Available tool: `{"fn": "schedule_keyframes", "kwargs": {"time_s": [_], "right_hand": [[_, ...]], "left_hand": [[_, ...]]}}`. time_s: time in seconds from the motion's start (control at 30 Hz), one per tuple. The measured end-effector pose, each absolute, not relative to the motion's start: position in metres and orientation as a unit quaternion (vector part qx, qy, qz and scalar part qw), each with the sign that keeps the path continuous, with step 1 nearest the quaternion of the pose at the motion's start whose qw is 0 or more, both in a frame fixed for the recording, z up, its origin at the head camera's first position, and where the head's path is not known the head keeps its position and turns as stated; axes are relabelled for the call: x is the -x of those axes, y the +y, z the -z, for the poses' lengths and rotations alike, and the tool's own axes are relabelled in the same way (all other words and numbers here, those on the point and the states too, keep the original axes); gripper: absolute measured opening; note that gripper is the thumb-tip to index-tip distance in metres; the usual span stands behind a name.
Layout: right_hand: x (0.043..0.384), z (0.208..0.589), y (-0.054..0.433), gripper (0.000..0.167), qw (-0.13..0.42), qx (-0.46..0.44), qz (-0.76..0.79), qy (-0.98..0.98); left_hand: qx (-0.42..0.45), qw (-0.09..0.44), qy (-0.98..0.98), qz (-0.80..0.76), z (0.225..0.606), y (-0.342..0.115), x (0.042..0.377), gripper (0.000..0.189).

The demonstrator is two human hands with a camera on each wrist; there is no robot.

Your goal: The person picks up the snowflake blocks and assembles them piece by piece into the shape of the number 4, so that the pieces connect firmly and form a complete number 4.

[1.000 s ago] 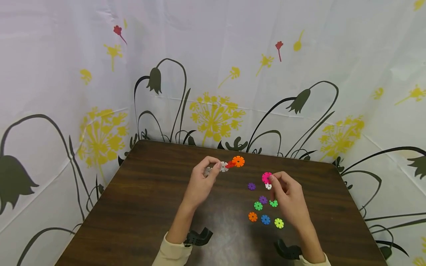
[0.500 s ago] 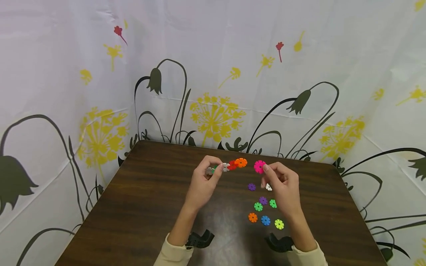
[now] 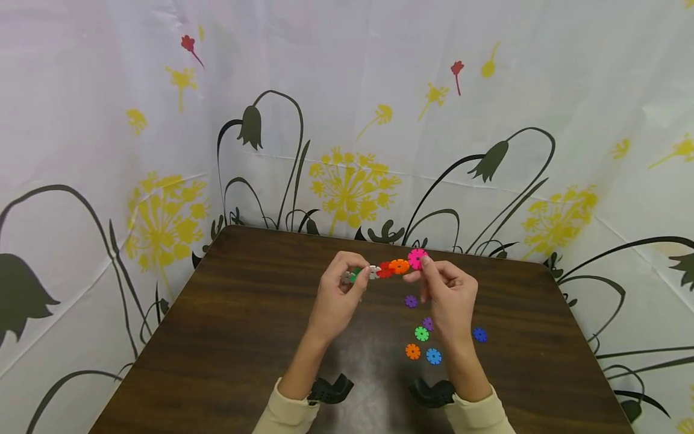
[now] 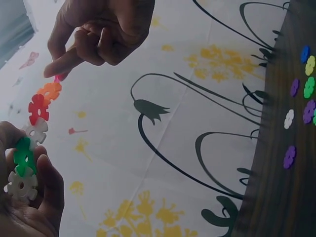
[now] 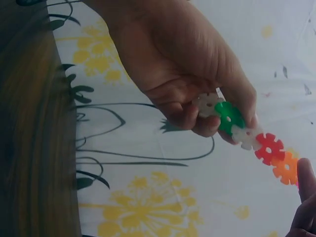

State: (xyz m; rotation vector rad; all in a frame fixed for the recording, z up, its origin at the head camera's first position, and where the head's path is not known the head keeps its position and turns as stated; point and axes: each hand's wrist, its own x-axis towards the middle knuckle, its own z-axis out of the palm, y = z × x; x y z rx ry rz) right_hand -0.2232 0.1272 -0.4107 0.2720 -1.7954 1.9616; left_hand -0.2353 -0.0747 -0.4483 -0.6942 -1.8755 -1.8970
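My left hand [image 3: 337, 295] pinches a chain of linked notched plastic discs above the table. In the right wrist view the chain runs from a whitish disc [image 5: 206, 104] through a green disc [image 5: 229, 118], another whitish disc [image 5: 245, 138] and a red disc [image 5: 269, 148] to an orange disc [image 5: 286, 168]. Between thumb and fingers my right hand [image 3: 449, 295] holds a pink disc [image 3: 417, 258] at the chain's orange end. Whether the pink and orange discs are joined or only touch, I cannot tell; fingers cover most of the pink one in both wrist views.
Loose discs lie on the brown table [image 3: 244, 325]: purple [image 3: 410, 301], green [image 3: 421, 333], orange [image 3: 412, 351], light blue [image 3: 434, 356] and dark blue [image 3: 479, 334]. A white disc [image 4: 289, 119] and a yellow disc [image 4: 310, 65] show in the left wrist view. Behind hangs a flowered curtain [image 3: 347, 72].
My right hand has carried the pink disc up and left to the orange end of the chain. The left hand has shifted slightly right with the chain.
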Motion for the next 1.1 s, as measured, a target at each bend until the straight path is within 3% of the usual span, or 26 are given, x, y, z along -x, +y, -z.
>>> {"fn": "schedule_keyframes", "kwargs": {"time_s": [0.43, 0.8, 1.1], "right_hand": [[0.228, 0.414, 0.115, 0.040, 0.251, -0.072, -0.733, -0.628], [0.230, 0.419, 0.107, 0.036, 0.267, -0.074, -0.734, -0.621], [0.230, 0.421, 0.115, 0.038, 0.219, -0.080, -0.716, -0.658]], "left_hand": [[0.232, 0.214, -0.688, 0.654, 0.449, -0.072, 0.236, 0.003], [0.221, 0.338, -0.697, 0.593, 0.454, -0.055, 0.231, 0.005], [0.245, 0.345, -0.690, 0.588, 0.457, -0.053, 0.234, 0.007]]}}
